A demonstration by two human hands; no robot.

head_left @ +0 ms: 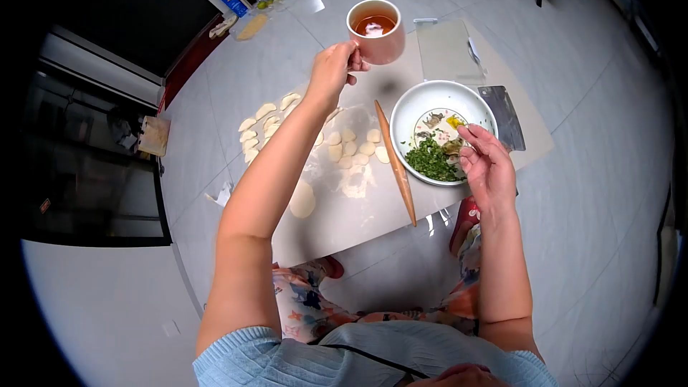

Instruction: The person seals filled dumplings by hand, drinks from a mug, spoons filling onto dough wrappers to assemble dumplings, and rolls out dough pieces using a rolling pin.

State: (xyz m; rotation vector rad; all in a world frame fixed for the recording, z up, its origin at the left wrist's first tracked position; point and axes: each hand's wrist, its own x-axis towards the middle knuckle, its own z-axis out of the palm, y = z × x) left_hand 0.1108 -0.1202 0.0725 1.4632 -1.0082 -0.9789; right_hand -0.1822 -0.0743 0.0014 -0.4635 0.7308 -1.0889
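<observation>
- While the right hand (491, 168) curls loosely over the rim of the white bowl (408, 118), whether it holds anything cannot be told.
- A rolling pin (395, 164) lies beside it on the tabletop (333, 235).
- Farther off, the left hand (335, 72) grips a pink mug (383, 50) above the tabletop.

Fairly bright, even light, soft shadow on the surface (344, 228) below the mug (387, 49), white glare in its liquid (385, 21), fisheye-curved edges, black corners.

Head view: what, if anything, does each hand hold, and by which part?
The left hand holds the pink mug by its near-left side, any handle being hidden; the right hand shows nothing held.
</observation>
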